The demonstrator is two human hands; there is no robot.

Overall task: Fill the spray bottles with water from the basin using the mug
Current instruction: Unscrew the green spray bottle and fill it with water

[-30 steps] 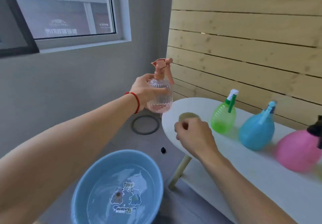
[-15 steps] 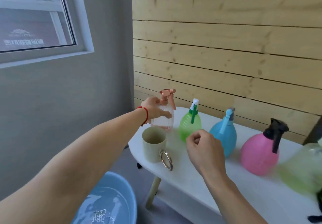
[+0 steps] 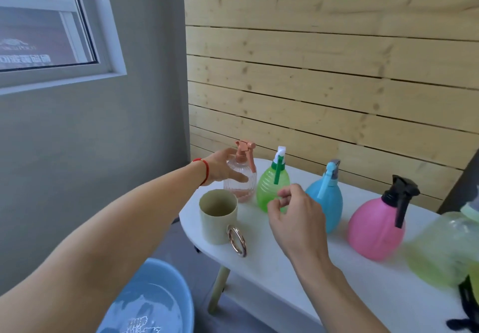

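Basin: pale blue, on the floor at lower left, water inside; we see only its upper right part, the rest cut off by the frame edge, so the water level cannot be judged.

Left hand: a second ago we held the clear pink bottle up in the air; now the bottle stands on the white table at the left end of the row. Fingers lie nearly straight against its side, thumb across the front. We judge this a release rather than a firm hold, though whether the palm touches is hidden behind the bottle.

Mug: beige, ring handle toward us, upright on the table just in front of that bottle. Its inside looks dry, but the bottom is not visible.

Right hand: loosely curled, holding nothing, hovering before the green bottle. It has risen clear of the mug since a second ago. We take this to mean one bottle is finished and the green one is next.

Blue bottle: partly covered by the right hand.

Pink bottle: black sprayer, opaque, contents unknown.

Far right: a blurred pale green bottle, cut off by the edge.
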